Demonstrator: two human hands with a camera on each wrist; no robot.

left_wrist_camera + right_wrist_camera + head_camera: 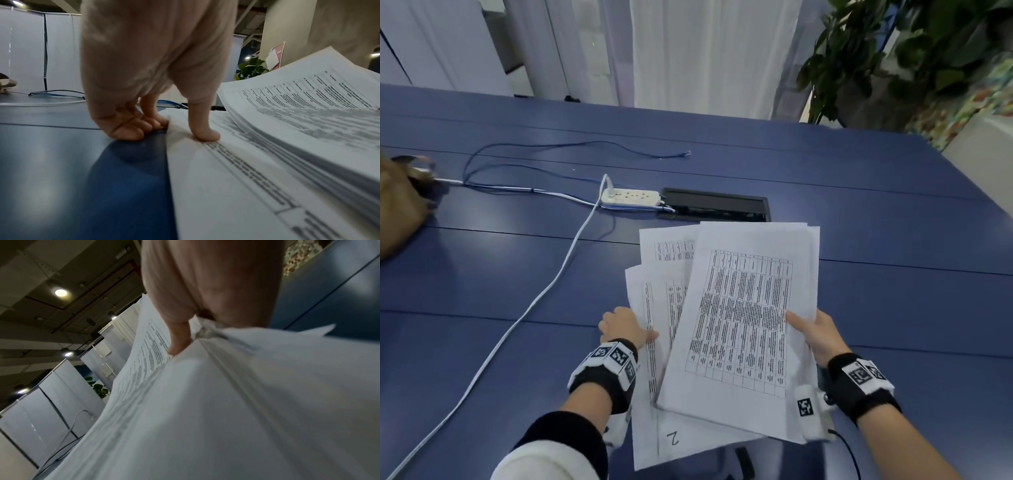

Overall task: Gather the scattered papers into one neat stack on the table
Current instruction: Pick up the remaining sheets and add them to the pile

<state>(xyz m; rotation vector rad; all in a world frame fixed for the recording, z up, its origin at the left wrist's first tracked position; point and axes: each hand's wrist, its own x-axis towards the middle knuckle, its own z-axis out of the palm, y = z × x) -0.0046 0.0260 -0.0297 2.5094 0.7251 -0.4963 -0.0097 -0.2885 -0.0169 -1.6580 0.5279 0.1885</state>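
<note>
Both hands hold the papers (736, 318), which lie fanned and uneven between them, near the edge of the blue worktop (893, 212). On their left side, the left hand (625, 327) presses its thumb on top of the lower sheets while its curled fingers (131, 128) tuck at their edge against the worktop. On the opposite side, the right hand (816, 334) pinches the upper bundle, thumb on the printed face and fingers beneath, lifting that side clear of the sheets below. One bottom sheet bears a handwritten 2. Beyond the hands sit a white power strip (630, 198) and a black cable hatch (715, 205); a white cable (544, 294) runs left of the left hand.
</note>
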